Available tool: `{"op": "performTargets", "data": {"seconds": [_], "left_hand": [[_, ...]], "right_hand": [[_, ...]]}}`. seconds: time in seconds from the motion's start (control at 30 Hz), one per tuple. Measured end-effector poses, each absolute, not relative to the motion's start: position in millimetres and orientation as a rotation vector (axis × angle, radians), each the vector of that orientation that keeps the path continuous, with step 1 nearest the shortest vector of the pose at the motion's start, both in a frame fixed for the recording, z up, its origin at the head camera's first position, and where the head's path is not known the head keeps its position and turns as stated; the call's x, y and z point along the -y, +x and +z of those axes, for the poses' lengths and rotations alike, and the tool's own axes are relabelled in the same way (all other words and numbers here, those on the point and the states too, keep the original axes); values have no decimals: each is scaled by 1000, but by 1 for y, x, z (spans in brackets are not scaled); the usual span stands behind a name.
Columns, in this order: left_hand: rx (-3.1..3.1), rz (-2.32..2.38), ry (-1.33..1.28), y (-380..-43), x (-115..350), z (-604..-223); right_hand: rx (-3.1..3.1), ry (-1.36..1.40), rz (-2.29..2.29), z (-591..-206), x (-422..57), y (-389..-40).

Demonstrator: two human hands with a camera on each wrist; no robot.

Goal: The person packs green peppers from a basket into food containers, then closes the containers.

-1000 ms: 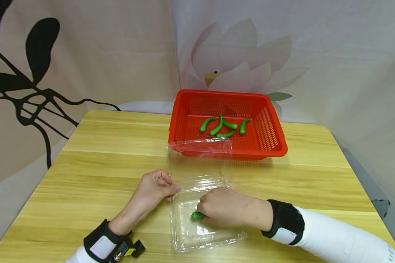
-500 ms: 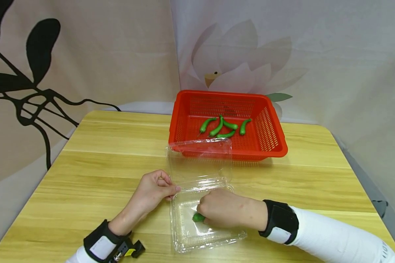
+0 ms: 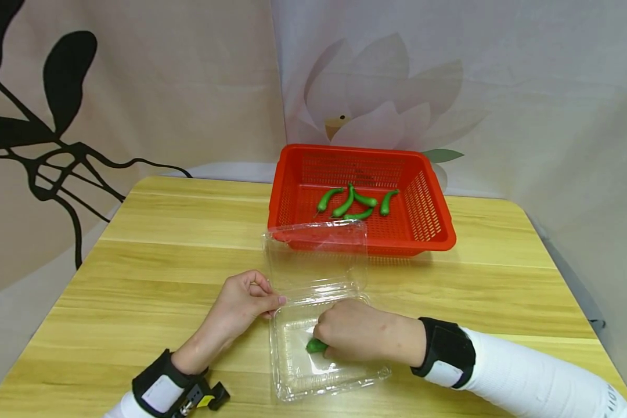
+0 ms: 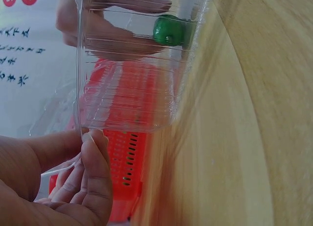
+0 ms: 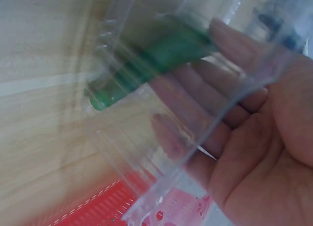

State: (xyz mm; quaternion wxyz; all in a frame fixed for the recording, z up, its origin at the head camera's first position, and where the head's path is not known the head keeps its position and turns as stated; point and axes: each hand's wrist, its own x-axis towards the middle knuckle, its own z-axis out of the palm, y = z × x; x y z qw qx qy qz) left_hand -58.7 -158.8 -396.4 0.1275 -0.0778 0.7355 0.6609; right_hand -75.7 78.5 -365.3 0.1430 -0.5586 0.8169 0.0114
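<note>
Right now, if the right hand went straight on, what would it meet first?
The right hand, holding the long green pepper, would likely meet the clear rectangular plastic container's left wall; depth unclear.

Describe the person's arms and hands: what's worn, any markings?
Left hand and right hand are bare. White sleeves, the right one with dark lettering. Each wrist has a black strap with a white patch; the left one also carries a small black device with a yellow mark.

Wood-grain table (image 3: 188,232) before a pale backdrop (image 3: 198,87), probably cloth, with faint flower print (image 3: 386,93).
</note>
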Motion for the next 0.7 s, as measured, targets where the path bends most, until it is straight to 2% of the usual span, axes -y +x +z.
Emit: {"op": "performTargets", "data": {"seconds": [0.43,0.7], "left_hand": [[-2133,1930,-239,-59,159,-397],[-2113,1951,-222,-59,158,-398]], "right_hand": [[-2371,-1637,-6,-360,-82,-77],[-2415,-1721,-136,-330,-87,-81]]}}
